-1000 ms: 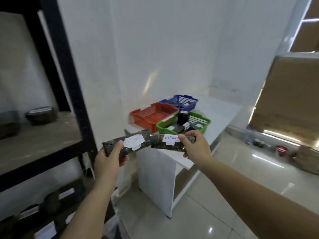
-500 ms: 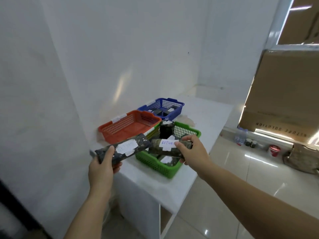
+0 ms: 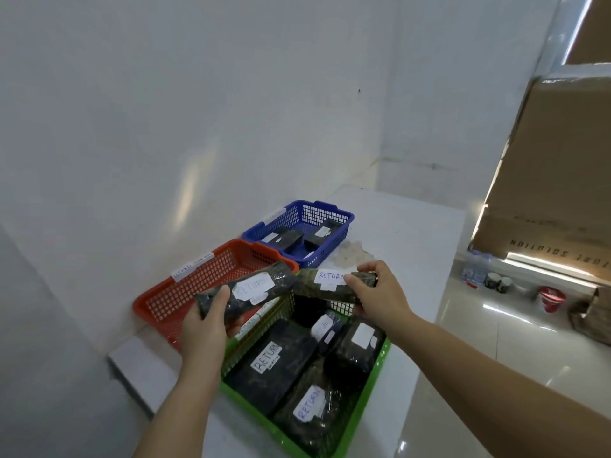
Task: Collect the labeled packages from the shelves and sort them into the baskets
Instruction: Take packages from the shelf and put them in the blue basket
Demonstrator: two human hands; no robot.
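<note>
Left hand: the left hand (image 3: 204,325) grasps a dark wrapped package (image 3: 246,292) near its lower end, thumb lying across the top; the white label reads RETURN.
Right hand: the right hand (image 3: 380,294) pinches a second dark package (image 3: 325,284) at its right end; its label also reads RETURN, with the last letter covered by the thumb.
Position of held packages: both are held in the air, nearly end to end, over the far end of the green basket (image 3: 370,396) and the near corner of the orange basket (image 3: 185,294).
Green basket: holds several dark wrapped parcels; two labels read RETURN, one label is blank or too pale to read, and one is partly hidden under the right hand's package.
Orange basket: no package shows inside it; a paper tag sits on its far rim, writing too small to read.
Blue basket (image 3: 330,214): holds two dark parcels with white labels that cannot be read.
Support: all three baskets rest on a white tabletop (image 3: 410,226) against the wall.
Cut off: the green basket's near end runs out of the bottom of the view.
</note>
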